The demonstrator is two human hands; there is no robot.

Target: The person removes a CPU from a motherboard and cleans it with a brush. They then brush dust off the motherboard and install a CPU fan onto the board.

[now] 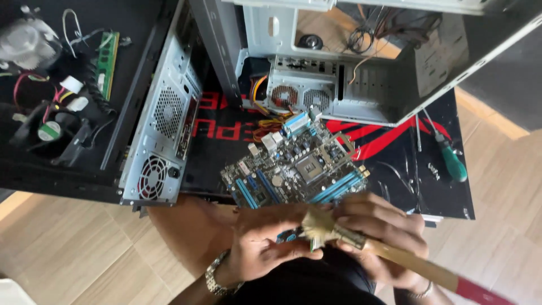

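Observation:
My left hand (265,240) grips the near edge of a dark motherboard (293,166) with blue slots and a bare processor socket, holding it tilted over the mat. My right hand (381,231) is closed around a paintbrush (395,257) with a wooden handle and red end; its pale bristles (317,223) press against the board's near edge between both hands. A metal watch sits on my left wrist (217,277).
A black and red mat (389,152) lies on a wooden floor. An open grey computer case (361,73) stands behind the board, another case (161,130) at left. A green-handled screwdriver (451,158) rests at right. A fan, cooler and memory stick (107,62) lie far left.

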